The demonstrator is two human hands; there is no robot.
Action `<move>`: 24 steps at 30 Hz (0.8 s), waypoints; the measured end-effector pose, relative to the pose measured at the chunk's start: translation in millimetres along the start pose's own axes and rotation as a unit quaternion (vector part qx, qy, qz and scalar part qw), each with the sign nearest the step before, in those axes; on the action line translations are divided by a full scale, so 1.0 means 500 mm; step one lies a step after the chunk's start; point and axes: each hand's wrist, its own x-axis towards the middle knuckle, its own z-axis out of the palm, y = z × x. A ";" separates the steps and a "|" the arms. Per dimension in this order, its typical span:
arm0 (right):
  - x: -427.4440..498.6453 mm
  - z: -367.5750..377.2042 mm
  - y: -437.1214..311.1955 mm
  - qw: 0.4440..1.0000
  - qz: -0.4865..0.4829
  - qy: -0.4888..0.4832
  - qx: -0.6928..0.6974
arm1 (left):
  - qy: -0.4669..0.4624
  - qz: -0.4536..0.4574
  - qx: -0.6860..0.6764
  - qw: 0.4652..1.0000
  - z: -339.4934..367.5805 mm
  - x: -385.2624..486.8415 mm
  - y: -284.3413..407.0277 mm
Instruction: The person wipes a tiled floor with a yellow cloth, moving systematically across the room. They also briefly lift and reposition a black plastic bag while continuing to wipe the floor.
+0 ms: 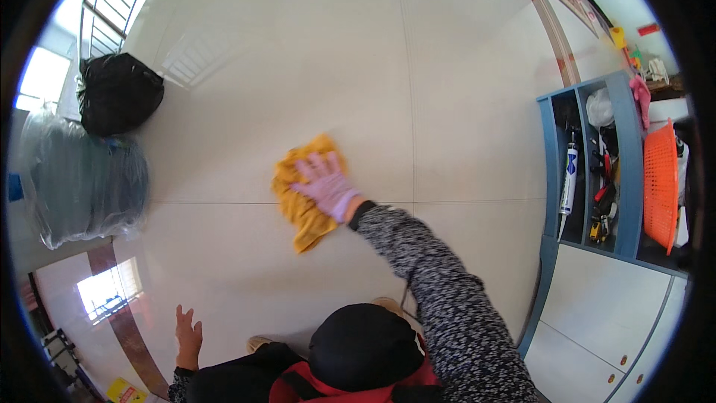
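Note:
A crumpled yellow cloth point(305, 218) lies on the pale tiled floor point(475, 157), across a tile joint. My right hand point(324, 184), in a light purple glove, holds it down against the floor with the palm flat and the fingers spread. The cloth under the palm is hidden. Well apart from it, at the lower left, my left hand point(188, 333) is bare and raised beside my knee, fingers apart and nothing in it.
A black plastic bag point(120, 95) and a clear-wrapped bundle point(84, 173) stand at the left, near metal railings point(114, 3). On the right, a blue-and-white cabinet point(609, 302) holds a sealant tube point(569, 179), tools and an orange basket point(660, 187). A yellow packet point(126, 390) lies at the lower left.

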 end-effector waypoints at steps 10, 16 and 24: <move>-0.765 -0.111 0.265 0.881 0.465 -0.020 -0.085 | 0.011 0.055 0.077 0.995 -0.052 0.127 0.141; -1.157 -0.052 -0.005 0.646 0.760 -0.059 0.047 | -0.005 0.147 0.117 0.982 -0.126 0.237 0.267; -0.811 0.012 -0.101 0.841 0.518 0.121 0.099 | -0.014 0.226 0.144 0.963 -0.169 0.297 0.369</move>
